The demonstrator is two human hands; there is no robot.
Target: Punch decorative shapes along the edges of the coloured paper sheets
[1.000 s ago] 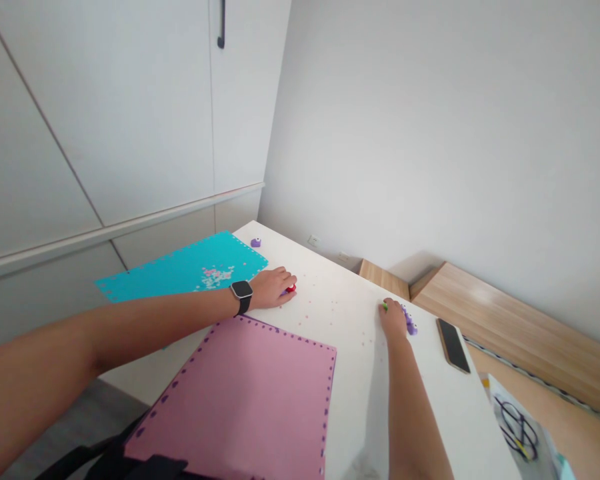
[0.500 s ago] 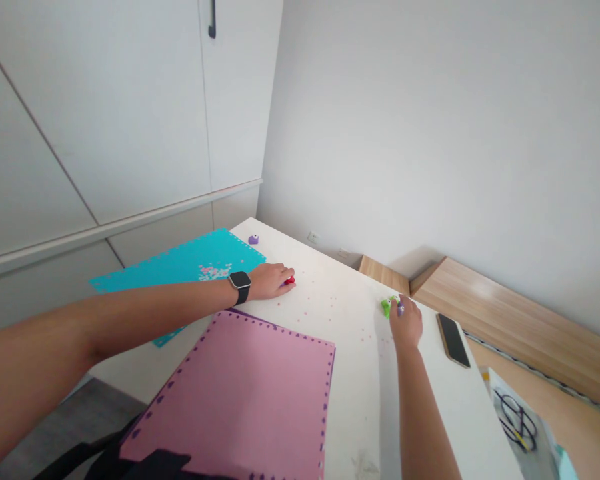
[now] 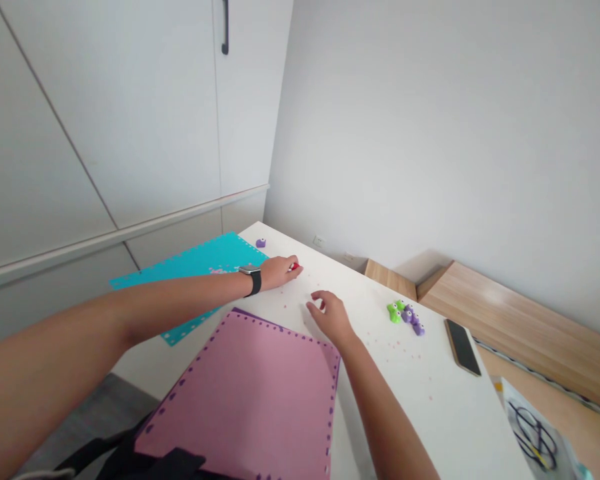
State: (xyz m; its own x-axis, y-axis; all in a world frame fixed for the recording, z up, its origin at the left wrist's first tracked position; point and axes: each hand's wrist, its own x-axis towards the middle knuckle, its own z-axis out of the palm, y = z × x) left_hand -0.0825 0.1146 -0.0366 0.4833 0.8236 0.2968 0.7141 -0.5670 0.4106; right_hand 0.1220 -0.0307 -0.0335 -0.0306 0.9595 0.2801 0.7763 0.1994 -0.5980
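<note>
My left hand (image 3: 279,273), wearing a black-banded watch (image 3: 253,275), is closed around a small red figure (image 3: 294,267) with a white part, mostly covered by the fingers. It is over the white table, just right of the blue sheet (image 3: 190,259). My right hand (image 3: 332,313) hovers nearer to me, above the far right corner of the pink sheet (image 3: 250,393), thumb and fingers apart and holding nothing. Small green figures (image 3: 395,312) and purple figures (image 3: 411,316) with round white eyes stand clustered at the right. A lone purple figure (image 3: 261,243) sits near the far corner.
Tiny pink paper bits (image 3: 420,357) are scattered on the white table (image 3: 380,400). A phone (image 3: 463,347) lies by the right edge. Beyond are a wooden surface (image 3: 520,320) and a bag with a dark cable (image 3: 535,433). A white cabinet (image 3: 145,107) rises at the left.
My right hand has left the green and purple figures and moved left, toward my left hand. The left hand keeps the red figure, slightly raised. The view has shifted a little.
</note>
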